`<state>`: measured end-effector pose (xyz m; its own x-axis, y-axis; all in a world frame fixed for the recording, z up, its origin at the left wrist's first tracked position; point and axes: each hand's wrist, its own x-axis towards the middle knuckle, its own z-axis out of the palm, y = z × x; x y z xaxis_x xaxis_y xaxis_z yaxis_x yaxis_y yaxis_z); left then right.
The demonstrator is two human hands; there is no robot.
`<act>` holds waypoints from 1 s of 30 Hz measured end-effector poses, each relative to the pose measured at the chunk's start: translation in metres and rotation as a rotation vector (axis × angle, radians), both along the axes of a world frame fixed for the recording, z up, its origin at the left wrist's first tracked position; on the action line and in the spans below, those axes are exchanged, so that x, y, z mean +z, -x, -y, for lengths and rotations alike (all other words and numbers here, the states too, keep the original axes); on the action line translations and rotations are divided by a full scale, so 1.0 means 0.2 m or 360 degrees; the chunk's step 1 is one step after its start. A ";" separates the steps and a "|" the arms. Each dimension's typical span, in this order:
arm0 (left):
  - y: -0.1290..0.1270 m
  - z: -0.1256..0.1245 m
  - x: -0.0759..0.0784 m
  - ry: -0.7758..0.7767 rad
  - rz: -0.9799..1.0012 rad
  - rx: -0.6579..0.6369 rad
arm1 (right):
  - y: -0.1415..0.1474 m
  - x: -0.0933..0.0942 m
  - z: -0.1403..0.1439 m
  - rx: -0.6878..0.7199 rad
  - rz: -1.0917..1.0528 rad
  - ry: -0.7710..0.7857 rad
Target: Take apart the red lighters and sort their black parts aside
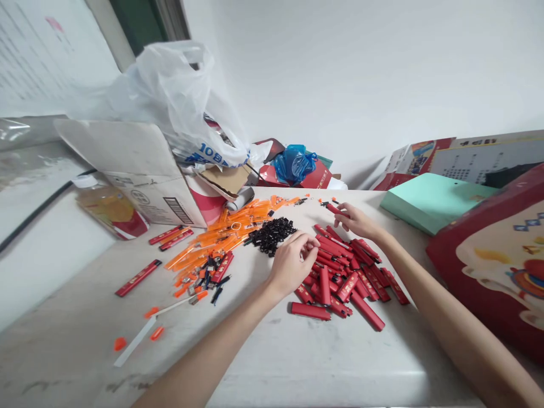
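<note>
My right hand (356,221) reaches to the back of the table, with its fingers closed around a slim red casing (335,210) whose dark end points left. Lower and to the left, my left hand (294,259) is closed in a pinch; anything between its fingertips is hidden. It hovers by the left side of a heap of red casings (325,285), several with gold print. Just behind that hand is a pile of small black parts (272,233). Long translucent orange pieces (238,228) lie spread to the left of the pile, mixed with small metal and dark bits.
A cardboard box (147,175), a bottle (111,207) and a white plastic bag (178,102) crowd the left back. A blue bag (294,164) sits near the wall. On the right stand a mint-green box (433,201) and a large red printed bag (493,272).
</note>
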<state>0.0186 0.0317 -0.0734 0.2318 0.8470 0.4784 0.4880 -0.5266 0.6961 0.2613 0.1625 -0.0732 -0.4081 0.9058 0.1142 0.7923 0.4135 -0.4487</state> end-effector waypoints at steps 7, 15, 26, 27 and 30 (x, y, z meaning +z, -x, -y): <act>0.01 -0.01 0.00 -0.0030 -0.0069 0.0016 | 0.20 -0.01 -0.06 -0.0130 0.0254 0.0067; 0.02 -0.02 -0.01 -0.0017 -0.0112 0.0020 | 0.27 -0.05 -0.08 -0.0034 0.0398 0.0236; 0.03 -0.03 -0.02 0.0027 -0.0141 0.0013 | 0.18 0.01 -0.11 0.0176 -0.0118 0.0544; 0.03 -0.03 -0.03 0.0034 -0.0147 0.0014 | 0.17 0.01 -0.10 0.0177 -0.0160 0.0562; 0.03 -0.03 -0.03 0.0046 -0.0171 0.0014 | 0.14 0.02 -0.07 0.0161 -0.0260 0.0599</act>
